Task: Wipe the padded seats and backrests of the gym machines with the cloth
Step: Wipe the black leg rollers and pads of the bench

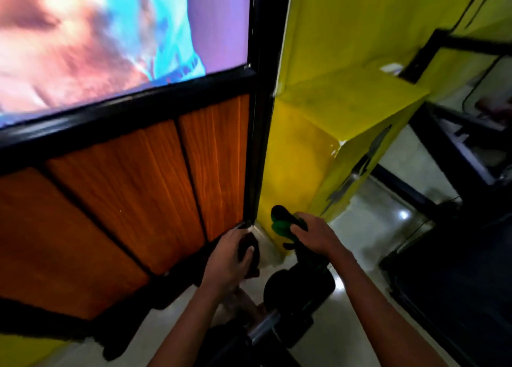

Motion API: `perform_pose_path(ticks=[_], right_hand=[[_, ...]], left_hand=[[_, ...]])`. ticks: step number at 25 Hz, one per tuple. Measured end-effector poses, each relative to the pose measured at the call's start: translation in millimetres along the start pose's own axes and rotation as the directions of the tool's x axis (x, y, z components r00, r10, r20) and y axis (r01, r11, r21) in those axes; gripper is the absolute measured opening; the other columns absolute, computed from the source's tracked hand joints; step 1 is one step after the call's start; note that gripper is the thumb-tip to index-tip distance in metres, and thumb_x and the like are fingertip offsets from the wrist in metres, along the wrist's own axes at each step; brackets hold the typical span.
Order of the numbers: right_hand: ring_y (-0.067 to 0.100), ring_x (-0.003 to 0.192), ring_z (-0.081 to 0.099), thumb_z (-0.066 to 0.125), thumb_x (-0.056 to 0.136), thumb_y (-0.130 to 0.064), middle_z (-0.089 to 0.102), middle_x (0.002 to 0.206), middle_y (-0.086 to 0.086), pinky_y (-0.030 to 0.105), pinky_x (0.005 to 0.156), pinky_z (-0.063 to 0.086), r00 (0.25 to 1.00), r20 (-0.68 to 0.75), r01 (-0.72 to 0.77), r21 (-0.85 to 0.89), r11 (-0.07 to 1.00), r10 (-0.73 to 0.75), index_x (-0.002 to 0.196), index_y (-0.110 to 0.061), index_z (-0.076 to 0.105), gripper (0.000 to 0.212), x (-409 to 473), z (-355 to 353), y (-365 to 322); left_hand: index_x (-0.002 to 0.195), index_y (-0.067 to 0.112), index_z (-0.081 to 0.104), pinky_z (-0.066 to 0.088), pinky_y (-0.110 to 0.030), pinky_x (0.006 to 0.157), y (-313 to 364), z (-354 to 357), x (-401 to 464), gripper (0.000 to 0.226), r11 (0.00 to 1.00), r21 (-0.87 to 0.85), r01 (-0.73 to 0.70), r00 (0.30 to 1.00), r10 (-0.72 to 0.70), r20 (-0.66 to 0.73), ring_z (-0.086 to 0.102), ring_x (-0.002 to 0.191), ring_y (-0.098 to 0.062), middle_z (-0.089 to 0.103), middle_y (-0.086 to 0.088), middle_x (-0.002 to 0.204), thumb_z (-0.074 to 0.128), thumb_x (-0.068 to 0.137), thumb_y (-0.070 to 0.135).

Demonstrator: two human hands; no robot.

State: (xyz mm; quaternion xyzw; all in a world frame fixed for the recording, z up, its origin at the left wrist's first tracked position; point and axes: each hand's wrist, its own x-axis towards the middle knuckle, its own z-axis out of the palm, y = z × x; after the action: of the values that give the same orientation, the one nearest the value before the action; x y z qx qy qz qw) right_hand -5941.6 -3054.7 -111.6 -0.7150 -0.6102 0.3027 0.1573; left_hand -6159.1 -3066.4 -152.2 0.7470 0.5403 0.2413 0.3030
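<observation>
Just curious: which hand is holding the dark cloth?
The left hand: its fingers curl round the dark cloth. The right hand grips something green instead.

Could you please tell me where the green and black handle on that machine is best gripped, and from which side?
Grip the green and black handle around its thick green middle, coming from the near side as the right hand does. It stands up toward the person, with the yellow box close behind it.

Single head view, tilted steeply down, close over both forearms
</observation>
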Motion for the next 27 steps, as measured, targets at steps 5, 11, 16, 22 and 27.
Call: perform_pose_path(ticks=[5, 11, 16, 22, 27], right_hand=[[0.024, 0.082, 0.060, 0.054, 0.091, -0.029, 0.058, 0.084, 0.003, 0.037, 0.067, 0.045, 0.988, -0.156, 0.035, 0.131, 0.991, -0.014, 0.096, -0.015, 0.057, 0.015, -13.2, -44.2, -37.5], [0.022, 0.102, 0.060, 0.055, 0.092, -0.029, 0.061, 0.107, 0.005, 0.028, 0.073, 0.043, 0.916, -0.385, -0.086, 0.073, 0.994, 0.107, 0.117, -0.014, 0.057, 0.029, -39.5, -90.9, -62.7], [0.018, 0.097, 0.060, 0.058, 0.089, -0.029, 0.063, 0.103, 0.002, 0.029, 0.082, 0.048, 0.766, -0.605, -0.195, 0.105, 0.975, 0.218, 0.113, -0.018, 0.060, 0.027, -103.7, -115.2, -69.1], [0.015, 0.086, 0.062, 0.060, 0.083, -0.031, 0.065, 0.089, -0.004, 0.031, 0.072, 0.048, 0.485, -0.776, -0.389, 0.222, 0.894, 0.403, 0.100, -0.024, 0.062, 0.019, -234.0, -118.1, -60.6], [0.024, 0.094, 0.062, 0.061, 0.083, -0.033, 0.067, 0.094, 0.003, 0.031, 0.073, 0.045, 0.224, -0.837, -0.535, 0.323, 0.781, 0.499, 0.101, -0.022, 0.061, 0.021, -349.2, -106.4, -49.0]], left_hand=[[0.130, 0.011, 0.050, 0.033, -0.016, 0.094, 49.7, -46.9, 38.3, 0.041, 0.980, 0.010, -0.197, 0.980, 0.197, -0.003, 0.049, 0.120, -0.017, 0.054, -0.004, 0.128, 0.058, 0.092, 0.026], [0.134, 0.014, 0.047, 0.035, -0.021, 0.100, 87.9, -87.8, 83.5, 0.043, 0.908, 0.008, -0.418, 0.905, 0.416, 0.082, 0.048, 0.125, -0.016, 0.051, -0.002, 0.134, 0.055, 0.094, 0.027], [0.139, 0.012, 0.038, 0.020, -0.005, 0.092, 149.0, -89.0, 99.6, 0.045, 0.789, -0.110, -0.605, 0.767, 0.614, 0.189, 0.038, 0.134, -0.015, 0.041, -0.001, 0.142, 0.051, 0.097, 0.023], [0.127, 0.007, 0.054, 0.031, -0.019, 0.093, 215.0, -50.4, 54.7, 0.081, 0.615, -0.312, -0.724, 0.522, 0.784, 0.335, 0.052, 0.120, -0.023, 0.057, -0.008, 0.127, 0.032, 0.072, 0.063], [0.125, 0.006, 0.057, 0.034, -0.019, 0.094, 280.5, -1.2, -18.5, 0.043, 0.464, -0.430, -0.775, 0.317, 0.873, 0.370, 0.055, 0.117, -0.021, 0.060, -0.008, 0.125, 0.062, 0.089, 0.028]])
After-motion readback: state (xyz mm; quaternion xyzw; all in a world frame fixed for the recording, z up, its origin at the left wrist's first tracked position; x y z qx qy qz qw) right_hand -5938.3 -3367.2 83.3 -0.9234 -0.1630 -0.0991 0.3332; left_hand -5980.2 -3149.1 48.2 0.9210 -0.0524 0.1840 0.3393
